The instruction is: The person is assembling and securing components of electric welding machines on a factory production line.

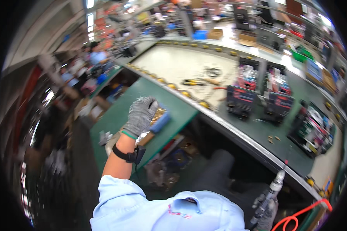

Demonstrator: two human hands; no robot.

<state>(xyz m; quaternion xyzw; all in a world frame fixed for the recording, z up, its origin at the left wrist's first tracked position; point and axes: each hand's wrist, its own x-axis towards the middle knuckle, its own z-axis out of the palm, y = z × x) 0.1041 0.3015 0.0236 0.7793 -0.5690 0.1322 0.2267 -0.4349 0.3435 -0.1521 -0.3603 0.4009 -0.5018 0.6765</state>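
My left hand [142, 113], in a grey knit glove, is over the left bench beside a blue bin [160, 122] of small brass-coloured pieces. Its fingers curl together; whatever lies between them is hidden. At the lower right, my right hand [269, 216], gloved too, is wrapped round a silver and dark power screwdriver [272, 192]. The bit points up and away, near the bench's front edge. Ahead on the right, two open black housings [241, 101] [278, 104] with wiring inside sit side by side. Another black unit [314, 133] with exposed parts stands farther right.
Several small brass pieces [273, 139] lie on the green bench. Hand tools [198, 82] rest on the pale surface, edged by yellow rollers [185, 94]. A red air hose [297, 219] loops at the lower right. People [97, 57] are at the far left.
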